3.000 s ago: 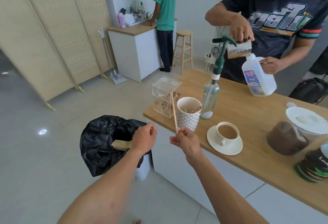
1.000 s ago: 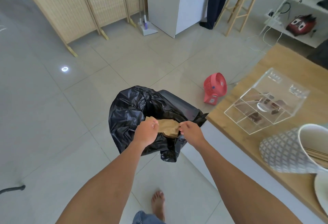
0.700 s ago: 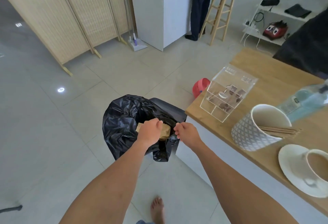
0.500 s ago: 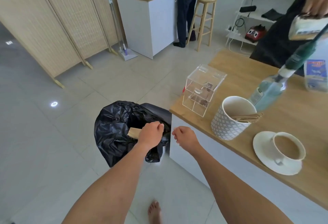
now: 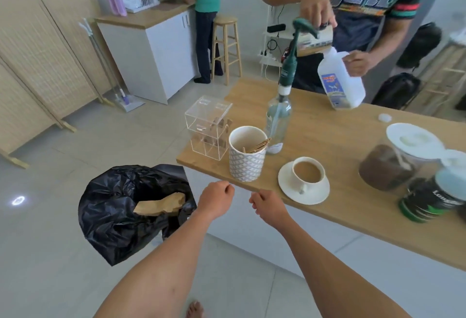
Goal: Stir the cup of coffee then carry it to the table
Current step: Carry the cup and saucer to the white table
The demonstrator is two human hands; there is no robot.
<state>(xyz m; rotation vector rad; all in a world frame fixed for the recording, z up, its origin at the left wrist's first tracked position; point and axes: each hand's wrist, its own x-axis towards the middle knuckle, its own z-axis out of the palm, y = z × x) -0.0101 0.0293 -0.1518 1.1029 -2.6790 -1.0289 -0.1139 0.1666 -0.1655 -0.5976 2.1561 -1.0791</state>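
Observation:
The white cup of coffee [image 5: 308, 173] stands on its saucer [image 5: 312, 198] near the front edge of the wooden counter [image 5: 335, 128]. Left of it, a patterned holder [image 5: 247, 163] contains several wooden stirrers [image 5: 257, 146]. My left hand [image 5: 217, 199] and my right hand [image 5: 267, 205] hover side by side just in front of the counter edge, between the bin and the cup. Both have curled fingers and nothing visible in them. A crumpled brown paper [image 5: 158, 205] lies in the black bin bag [image 5: 118, 222], left of my left hand.
On the counter stand a clear acrylic box [image 5: 206, 128], a pump bottle [image 5: 278, 118], a lidded jar of coffee grounds [image 5: 393, 163] and a dark green tin [image 5: 428, 199]. A person across the counter holds a white jug [image 5: 340, 85]. Another person stands at the far sink.
My left hand has let go of the brown paper, which now lies in the bin bag. Both hands have risen toward the counter edge, and my view has lifted to the counter.

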